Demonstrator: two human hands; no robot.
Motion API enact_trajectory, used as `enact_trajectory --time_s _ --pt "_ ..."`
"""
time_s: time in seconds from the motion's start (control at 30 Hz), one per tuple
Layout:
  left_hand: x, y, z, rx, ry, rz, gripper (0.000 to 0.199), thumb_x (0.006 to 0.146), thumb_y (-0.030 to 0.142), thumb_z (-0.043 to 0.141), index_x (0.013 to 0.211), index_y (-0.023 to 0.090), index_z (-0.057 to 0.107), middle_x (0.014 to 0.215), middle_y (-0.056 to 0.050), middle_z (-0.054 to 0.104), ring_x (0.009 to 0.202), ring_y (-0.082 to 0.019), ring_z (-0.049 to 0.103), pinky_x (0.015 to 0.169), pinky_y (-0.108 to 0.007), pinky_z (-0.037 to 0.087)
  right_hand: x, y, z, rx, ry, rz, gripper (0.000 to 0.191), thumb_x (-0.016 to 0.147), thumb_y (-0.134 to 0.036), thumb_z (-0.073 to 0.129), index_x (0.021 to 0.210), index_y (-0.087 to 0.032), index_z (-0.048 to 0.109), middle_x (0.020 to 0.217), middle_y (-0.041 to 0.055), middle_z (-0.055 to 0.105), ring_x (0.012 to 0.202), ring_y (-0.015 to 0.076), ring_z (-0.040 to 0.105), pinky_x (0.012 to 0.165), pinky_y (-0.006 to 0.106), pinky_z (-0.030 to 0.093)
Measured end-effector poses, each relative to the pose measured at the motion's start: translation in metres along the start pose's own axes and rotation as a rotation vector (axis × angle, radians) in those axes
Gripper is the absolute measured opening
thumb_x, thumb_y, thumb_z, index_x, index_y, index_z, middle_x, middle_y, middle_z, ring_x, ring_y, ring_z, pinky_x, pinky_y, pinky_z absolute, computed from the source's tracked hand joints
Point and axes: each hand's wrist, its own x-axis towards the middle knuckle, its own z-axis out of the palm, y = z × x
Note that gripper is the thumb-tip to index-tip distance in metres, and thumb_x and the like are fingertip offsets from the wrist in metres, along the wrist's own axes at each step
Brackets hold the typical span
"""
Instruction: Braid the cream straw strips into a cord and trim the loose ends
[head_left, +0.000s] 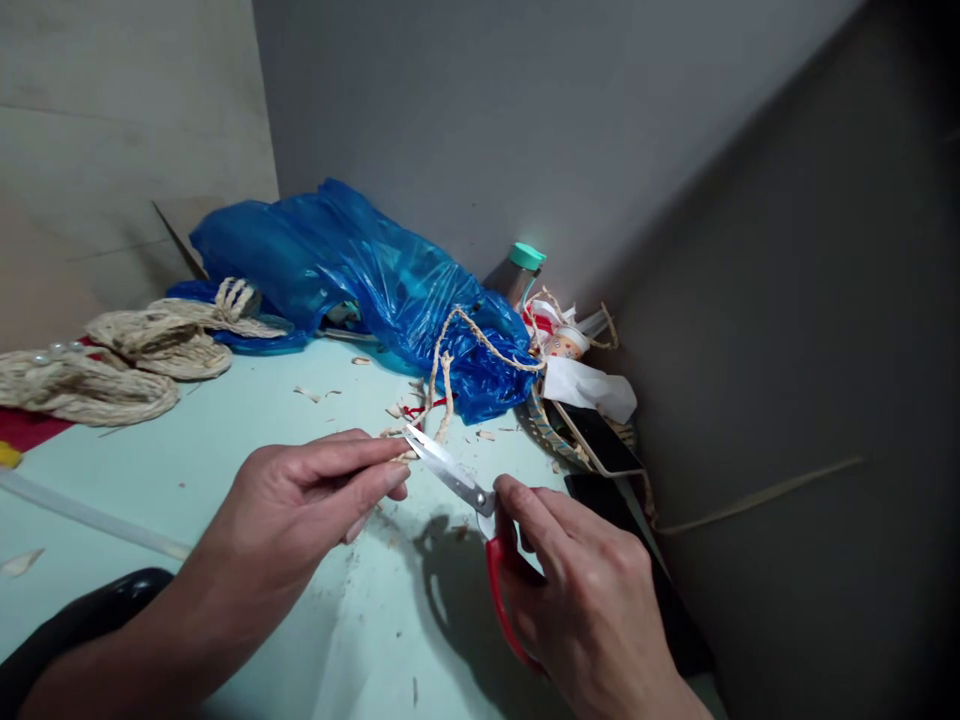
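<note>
My left hand [322,490] pinches a braided straw cord [433,372] between thumb and fingers. From the fingertips the cord rises in a loop and runs right toward a cluttered basket. My right hand [577,570] grips red-handled scissors [450,470], with fingers around the handles. The blades point up and left, and their tips are at the cord just beside my left fingertips. Whether the blades touch the cord, I cannot tell. A bit of red string [426,408] lies behind the blade tips.
A blue plastic bag [352,260] lies against the wall. Woven straw slippers [82,385] sit at the left. A bottle with a green lid [527,258], white paper [589,388] and a phone-like dark slab [600,437] crowd the right. Straw scraps litter the pale table [285,530].
</note>
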Motion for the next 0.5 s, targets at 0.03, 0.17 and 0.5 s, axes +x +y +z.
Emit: enact_trajectory --time_s 0.03,0.17,0.5 --pt "0.001 0.0 0.0 0.004 -0.007 0.006 0.018 0.075 0.043 0.08 0.089 0.033 0.084 0.081 0.0 0.072 0.062 -0.013 0.051 0.052 -0.022 0.042 0.0 0.0 0.001 -0.007 0.009 -0.002 0.023 0.086 -0.01 0.049 0.1 -0.015 0.066 0.066 0.0025 0.064 0.051 0.0154 0.058 0.048 0.026 0.042" --pt "0.001 0.002 0.0 -0.013 -0.051 0.007 0.019 0.075 0.042 0.079 0.088 0.029 0.084 0.06 0.003 0.061 0.052 -0.01 0.043 0.048 -0.022 0.036 -0.001 -0.001 0.004 0.007 0.027 0.013 0.021 0.088 -0.011 0.047 0.094 -0.014 0.067 0.062 0.0018 0.061 0.048 0.0137 0.055 0.046 0.024 0.039" --pt "-0.003 0.005 -0.001 -0.363 -0.225 -0.154 0.024 0.085 0.037 0.07 0.106 0.025 0.071 0.082 -0.002 0.073 0.062 -0.011 0.045 0.058 -0.022 0.038 -0.003 0.009 0.001 0.272 0.006 0.253 0.012 0.084 -0.013 0.055 0.091 -0.021 0.06 0.064 -0.0043 0.055 0.049 0.0099 0.048 0.048 0.02 0.04"
